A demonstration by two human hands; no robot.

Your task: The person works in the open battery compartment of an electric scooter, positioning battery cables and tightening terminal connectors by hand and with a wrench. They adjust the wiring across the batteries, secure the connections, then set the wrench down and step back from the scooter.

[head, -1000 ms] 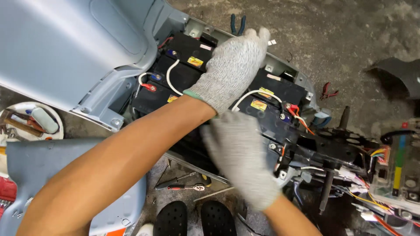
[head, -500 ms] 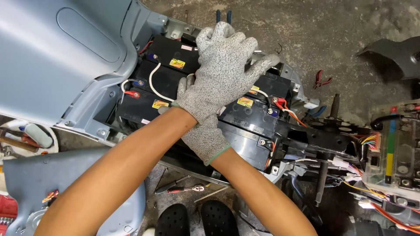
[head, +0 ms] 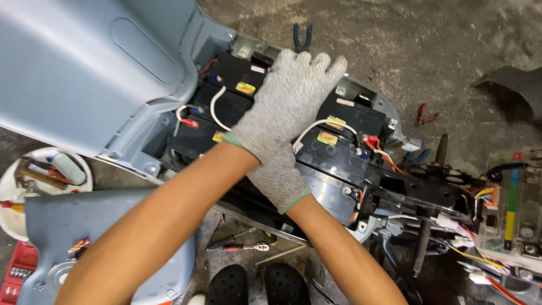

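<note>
Several black batteries [head: 228, 104] with yellow labels and red and white cables sit in an open scooter compartment. My left hand [head: 293, 101], in a grey knit glove, lies flat across the middle of the batteries, fingers stretched toward the far edge. My right hand [head: 278, 182], also gloved, comes in from the lower right and is tucked under the left wrist against the near side of the battery [head: 344, 135]. Its fingers are hidden.
A pale blue body panel [head: 84, 73] is raised at the left. Blue-handled pliers [head: 302, 36] and red pliers [head: 423, 113] lie on the concrete beyond. A ratchet wrench [head: 243, 247] lies near my black shoes [head: 248, 285]. A clear box with coloured wires [head: 508, 214] stands right, a white tool bucket [head: 34, 175] left.
My right hand has moved up from below the batteries and slid under my left hand. The left hand has stayed on top of the batteries, shifting slightly toward the near side.
</note>
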